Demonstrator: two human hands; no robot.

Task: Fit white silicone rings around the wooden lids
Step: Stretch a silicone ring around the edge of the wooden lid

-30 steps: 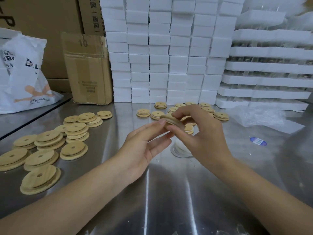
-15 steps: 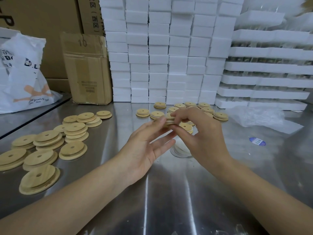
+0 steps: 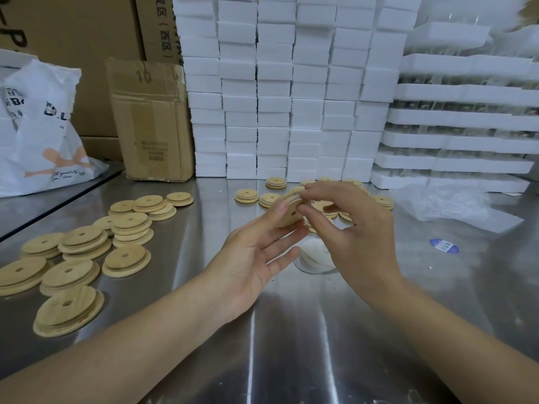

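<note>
The right hand [image 3: 355, 228] covers part of the small heap of white silicone rings [image 3: 313, 258] on the shiny steel surface [image 3: 291, 330]. Both hands hide some of the ringed wooden lids [image 3: 247, 196] at 12 o'clock. Raised between them tilts the round wooden lid with a centre hole [image 3: 288, 212]. The left hand [image 3: 250, 258] pinches its lower edge, and the right thumb and forefinger clamp its rim (a whitish band shows there). At 10 o'clock, the brown cardboard box [image 3: 151, 126] and white plastic bag [image 3: 43, 126] hide their contents.
</note>
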